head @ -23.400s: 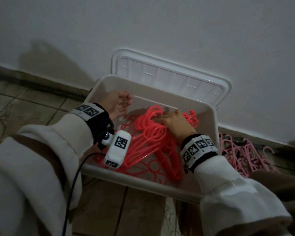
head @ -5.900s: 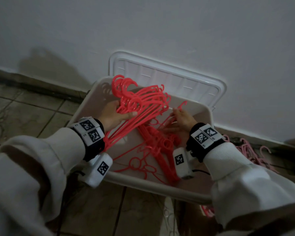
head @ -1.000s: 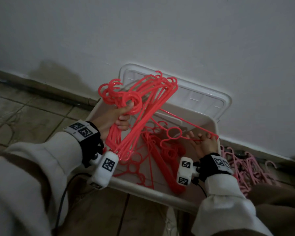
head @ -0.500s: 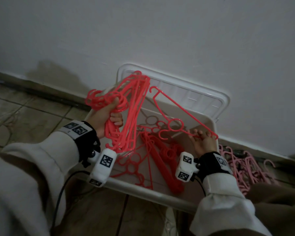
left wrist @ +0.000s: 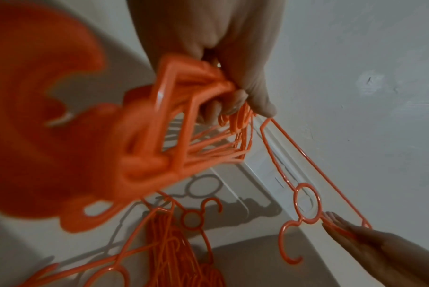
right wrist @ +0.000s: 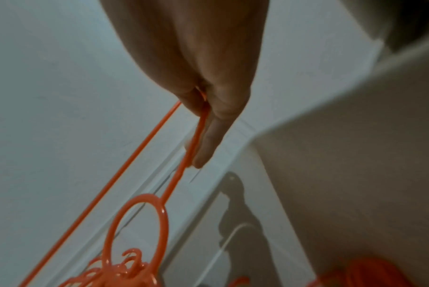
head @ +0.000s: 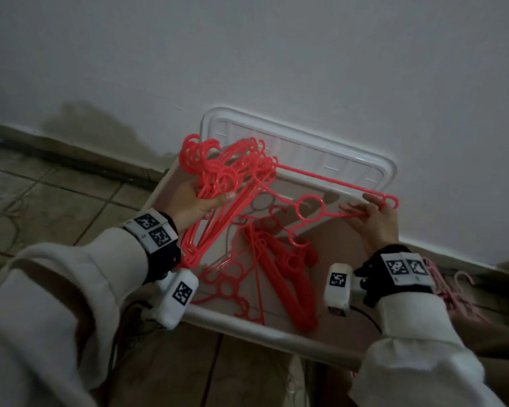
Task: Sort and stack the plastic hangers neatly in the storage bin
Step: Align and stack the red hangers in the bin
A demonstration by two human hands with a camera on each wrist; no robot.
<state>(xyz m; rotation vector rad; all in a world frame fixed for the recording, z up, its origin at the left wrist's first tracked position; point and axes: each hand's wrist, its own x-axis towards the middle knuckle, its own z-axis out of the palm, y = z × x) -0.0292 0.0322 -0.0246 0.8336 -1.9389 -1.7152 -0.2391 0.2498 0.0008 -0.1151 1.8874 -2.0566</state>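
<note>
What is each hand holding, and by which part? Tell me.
Left hand grips a bundle of red hangers near their necks. Right hand pinches a single red hanger at its shoulder end.

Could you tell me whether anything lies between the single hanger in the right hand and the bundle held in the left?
Nothing visible does. The single hanger, pinched by the right hand, already reaches the bundle gripped by the left hand; only open air above the bin lies between.
</note>
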